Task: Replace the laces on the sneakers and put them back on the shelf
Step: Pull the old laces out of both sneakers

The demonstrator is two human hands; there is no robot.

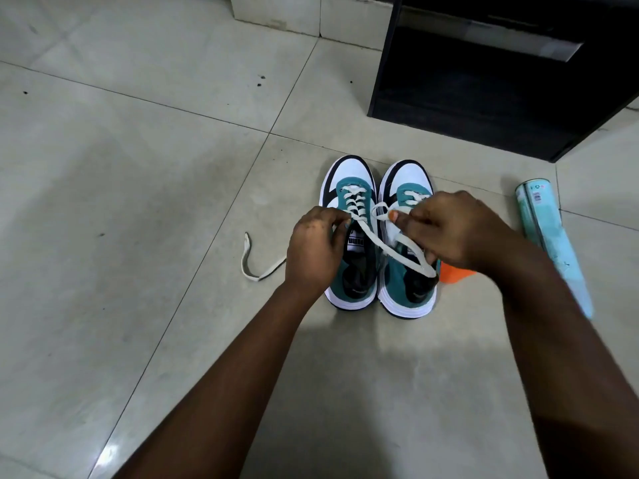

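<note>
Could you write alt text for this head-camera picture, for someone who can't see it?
Two bare hands, left hand and right hand, pinch a white flat shoelace above a pair of teal, white and black sneakers standing side by side on a pale tiled floor. A pale blue tube lies to the right, a black cabinet beyond.

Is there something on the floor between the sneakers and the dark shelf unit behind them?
Nothing visible does. Only bare tile lies between the sneakers and the dark shelf unit. The light blue tube lies off to the right, outside that path.

A pale glossy tiled floor [138, 167] is seen; beside the teal-and-white sneakers [377, 271] lie a light-blue cylindrical can [549, 236], an orange scrap [453, 273], and a black wooden shelf unit [484, 81] beyond.
</note>
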